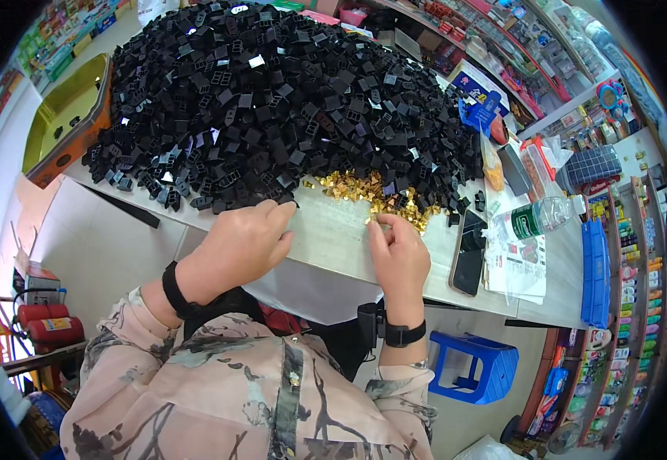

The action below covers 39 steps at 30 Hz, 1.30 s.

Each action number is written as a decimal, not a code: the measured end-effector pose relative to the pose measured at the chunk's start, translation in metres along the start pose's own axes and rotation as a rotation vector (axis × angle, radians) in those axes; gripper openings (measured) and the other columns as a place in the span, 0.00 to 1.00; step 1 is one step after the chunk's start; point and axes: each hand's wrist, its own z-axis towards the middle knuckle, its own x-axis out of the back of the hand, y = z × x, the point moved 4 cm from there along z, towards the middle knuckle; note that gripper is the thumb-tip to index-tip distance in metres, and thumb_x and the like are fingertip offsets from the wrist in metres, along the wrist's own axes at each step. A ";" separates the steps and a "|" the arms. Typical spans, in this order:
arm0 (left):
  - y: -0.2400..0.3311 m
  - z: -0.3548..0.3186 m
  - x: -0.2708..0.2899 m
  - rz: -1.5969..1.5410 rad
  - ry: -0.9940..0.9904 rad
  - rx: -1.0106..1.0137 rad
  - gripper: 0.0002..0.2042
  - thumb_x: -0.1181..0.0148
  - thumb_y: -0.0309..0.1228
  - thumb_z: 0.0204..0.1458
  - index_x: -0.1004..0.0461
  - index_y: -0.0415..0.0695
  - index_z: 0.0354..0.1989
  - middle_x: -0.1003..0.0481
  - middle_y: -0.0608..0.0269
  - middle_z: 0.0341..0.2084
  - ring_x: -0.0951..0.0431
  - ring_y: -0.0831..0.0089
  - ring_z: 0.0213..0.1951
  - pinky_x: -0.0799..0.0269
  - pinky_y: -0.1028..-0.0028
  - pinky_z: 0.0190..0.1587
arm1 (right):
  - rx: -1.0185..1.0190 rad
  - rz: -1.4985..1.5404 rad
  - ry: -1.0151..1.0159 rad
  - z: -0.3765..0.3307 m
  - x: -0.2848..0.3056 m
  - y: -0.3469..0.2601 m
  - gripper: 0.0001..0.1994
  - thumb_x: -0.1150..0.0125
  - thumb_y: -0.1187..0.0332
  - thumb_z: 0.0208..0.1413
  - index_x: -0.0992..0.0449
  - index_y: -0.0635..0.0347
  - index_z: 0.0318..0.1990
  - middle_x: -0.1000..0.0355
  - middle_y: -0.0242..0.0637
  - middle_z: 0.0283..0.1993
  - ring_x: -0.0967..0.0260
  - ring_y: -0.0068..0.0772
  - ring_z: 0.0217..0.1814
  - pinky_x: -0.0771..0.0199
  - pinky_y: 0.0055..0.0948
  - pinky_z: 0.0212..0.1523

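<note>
A big heap of small black plastic housings (pixel 272 100) with square openings covers the far part of the table. In front of it lies a scatter of small shiny gold metal pieces (pixel 356 186). My left hand (pixel 237 249) is at the heap's near edge, its fingers curled in and its thumb close to them. Whatever the left fingers hold is hidden behind the hand. At the near edge of the gold scatter, my right hand (pixel 401 253) pinches a small gold metal piece between thumb and forefinger.
Right of my right hand lie a phone (pixel 468 253), printed papers (pixel 517 268) and a clear plastic bottle (pixel 540 218) on its side. A yellow-lined box (pixel 69 126) stands at the left. Below the table is a blue stool (pixel 475 368); stocked shelves (pixel 632 307) line the right.
</note>
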 end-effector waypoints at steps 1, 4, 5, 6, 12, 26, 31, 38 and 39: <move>0.001 0.000 -0.001 0.003 0.005 -0.016 0.17 0.40 0.29 0.46 0.29 0.40 0.46 0.27 0.54 0.28 0.24 0.57 0.27 0.27 0.67 0.28 | 0.001 0.001 0.000 0.000 -0.001 0.001 0.08 0.37 0.68 0.52 0.23 0.61 0.37 0.32 0.31 0.22 0.35 0.21 0.23 0.34 0.21 0.27; 0.004 0.003 -0.005 0.010 0.019 -0.048 0.17 0.40 0.29 0.46 0.29 0.40 0.46 0.27 0.56 0.28 0.24 0.59 0.27 0.28 0.67 0.28 | -0.020 0.049 0.011 -0.001 -0.002 0.005 0.07 0.37 0.69 0.53 0.24 0.63 0.35 0.31 0.29 0.22 0.34 0.18 0.25 0.34 0.19 0.28; 0.008 0.005 -0.006 -0.026 0.027 -0.084 0.17 0.40 0.28 0.46 0.29 0.41 0.46 0.28 0.56 0.28 0.24 0.59 0.26 0.28 0.67 0.28 | -0.018 0.050 0.011 -0.002 -0.002 0.006 0.07 0.37 0.69 0.53 0.24 0.63 0.35 0.31 0.29 0.22 0.34 0.18 0.25 0.34 0.19 0.28; 0.012 0.008 -0.007 -0.064 0.035 -0.121 0.17 0.41 0.28 0.45 0.29 0.41 0.46 0.28 0.57 0.27 0.24 0.59 0.26 0.28 0.67 0.27 | -0.067 0.141 -0.006 -0.003 -0.003 0.010 0.06 0.38 0.70 0.53 0.24 0.63 0.35 0.30 0.28 0.23 0.34 0.16 0.26 0.34 0.18 0.28; 0.014 0.024 -0.002 -0.044 0.152 -0.178 0.17 0.42 0.25 0.43 0.28 0.42 0.45 0.30 0.59 0.25 0.25 0.61 0.27 0.29 0.67 0.26 | -0.249 0.704 -0.080 -0.012 0.001 0.022 0.03 0.41 0.74 0.56 0.25 0.63 0.37 0.28 0.26 0.30 0.34 0.12 0.30 0.35 0.14 0.30; 0.026 0.036 -0.032 -0.440 0.154 -0.229 0.13 0.39 0.25 0.48 0.28 0.40 0.43 0.29 0.60 0.27 0.25 0.66 0.31 0.29 0.72 0.33 | -0.190 1.147 -0.273 -0.031 0.000 -0.005 0.07 0.42 0.77 0.56 0.28 0.63 0.41 0.30 0.26 0.36 0.36 0.12 0.34 0.35 0.13 0.33; 0.031 0.033 -0.046 -0.967 -0.128 0.050 0.12 0.41 0.23 0.50 0.29 0.39 0.44 0.27 0.59 0.31 0.25 0.69 0.33 0.30 0.74 0.38 | -0.215 1.182 -0.271 -0.032 -0.003 -0.007 0.06 0.43 0.76 0.56 0.28 0.61 0.42 0.29 0.26 0.35 0.35 0.13 0.34 0.34 0.14 0.33; 0.034 0.028 -0.045 -0.852 -0.069 -0.080 0.13 0.41 0.23 0.50 0.28 0.40 0.45 0.26 0.58 0.32 0.25 0.68 0.32 0.30 0.72 0.35 | -0.310 1.192 -0.304 -0.032 -0.003 -0.007 0.06 0.44 0.76 0.57 0.28 0.64 0.41 0.29 0.27 0.35 0.35 0.13 0.33 0.33 0.14 0.34; 0.036 0.028 -0.042 -0.784 -0.027 -0.168 0.13 0.42 0.23 0.49 0.28 0.40 0.45 0.26 0.58 0.31 0.24 0.67 0.32 0.30 0.72 0.34 | -0.316 1.182 -0.324 -0.033 -0.003 -0.007 0.06 0.43 0.76 0.56 0.28 0.63 0.41 0.29 0.27 0.35 0.34 0.13 0.33 0.32 0.15 0.34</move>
